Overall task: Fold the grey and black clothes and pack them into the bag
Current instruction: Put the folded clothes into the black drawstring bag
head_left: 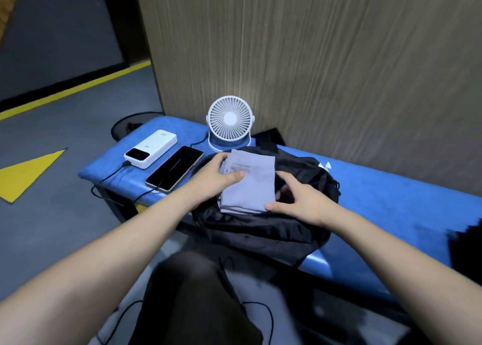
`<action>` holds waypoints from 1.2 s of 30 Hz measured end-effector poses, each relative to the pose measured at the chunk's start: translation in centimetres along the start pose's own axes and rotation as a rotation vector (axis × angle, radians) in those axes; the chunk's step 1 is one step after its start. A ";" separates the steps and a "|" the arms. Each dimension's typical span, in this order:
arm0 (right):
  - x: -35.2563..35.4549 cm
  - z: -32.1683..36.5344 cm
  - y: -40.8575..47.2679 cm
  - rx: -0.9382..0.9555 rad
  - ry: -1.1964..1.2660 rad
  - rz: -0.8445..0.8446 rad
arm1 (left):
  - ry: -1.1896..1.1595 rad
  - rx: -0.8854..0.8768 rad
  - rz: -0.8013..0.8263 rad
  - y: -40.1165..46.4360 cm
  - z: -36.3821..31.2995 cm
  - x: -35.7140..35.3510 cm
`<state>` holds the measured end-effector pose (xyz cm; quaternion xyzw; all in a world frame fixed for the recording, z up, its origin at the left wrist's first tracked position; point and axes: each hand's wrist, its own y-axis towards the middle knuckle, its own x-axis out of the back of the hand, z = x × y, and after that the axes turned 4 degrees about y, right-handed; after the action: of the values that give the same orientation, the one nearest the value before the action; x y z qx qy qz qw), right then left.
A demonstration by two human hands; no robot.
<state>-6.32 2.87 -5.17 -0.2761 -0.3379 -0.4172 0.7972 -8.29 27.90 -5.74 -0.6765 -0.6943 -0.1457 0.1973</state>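
- Nearest the camera is the person's lap in dark clothing point(193, 300), with both bare forearms reaching forward over it to the blue bench point(391, 203).
- At the left end of the bench lie a white power bank point(151, 149) and a phone point(174, 168), side by side with cables trailing off the edge; a small white fan point(229, 122) stands behind them against the wooden wall.
- The left hand point(216, 175) grips the far left edge of the folded grey garment point(247, 185), thumb pressed on top and fingers curled round the edge.
- The grey garment sits on the black bag point(260, 227), at its mouth, not yet pushed inside.
- The right hand point(300, 201) pinches the garment's near right corner, its fingers curled at the dark opening beside it.
- Judging by this, the grey piece is folded and packing is under way; the next move calls for holding the opening wide and sliding the bundle in flat so that it stays folded.
- Dark fabric point(467, 248) at the far right edge is blurred; it may be the black garment awaiting its turn.
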 end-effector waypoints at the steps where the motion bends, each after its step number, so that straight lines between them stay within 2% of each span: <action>1: 0.6 -0.8 -0.8 -0.017 -0.042 0.002 | 0.023 -0.007 0.000 0.0 -0.5 -1.0; 8: 4.3 -7.9 -7.3 -0.072 -0.267 -0.017 | 0.158 -0.068 0.061 1.2 -3.9 -8.1; 11: 5.8 -10.8 -10.0 -0.109 -0.331 -0.035 | 0.113 -0.116 0.099 1.9 -4.8 -10.5; 14: 6.8 -13.1 -11.9 -0.136 -0.343 -0.062 | 0.044 -0.126 0.240 2.2 -5.7 -11.6; 16: 7.2 -13.9 -12.7 -0.141 -0.304 -0.069 | 0.091 -0.129 0.296 2.3 -6.1 -12.2; 19: 7.2 -13.4 -13.2 -0.165 -0.324 -0.085 | 0.261 -0.124 0.257 2.2 -6.8 -12.9; 22: 6.7 -12.1 -12.4 -0.099 -0.438 -0.243 | 0.275 -0.115 0.272 2.0 -7.8 -13.0; 25: 6.5 -11.4 -10.1 -0.013 -0.271 -0.429 | 0.264 -0.097 0.317 1.9 -8.1 -12.9; 28: 6.4 -10.7 -7.8 -0.132 -0.103 -0.371 | 0.323 -0.087 0.308 1.7 -8.1 -12.9; 32: 5.1 -11.8 -6.2 -0.257 -0.299 -0.240 | 0.446 -0.093 0.288 1.5 -8.5 -13.1; 36: 5.8 -12.9 -5.8 -0.278 -0.422 -0.220 | 0.559 -0.065 0.269 2.0 -8.3 -13.0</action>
<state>-4.82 -12.11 -7.84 -0.4254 -0.4640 -0.4767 0.6136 -5.61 12.62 -4.67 -0.7021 -0.5124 -0.3206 0.3764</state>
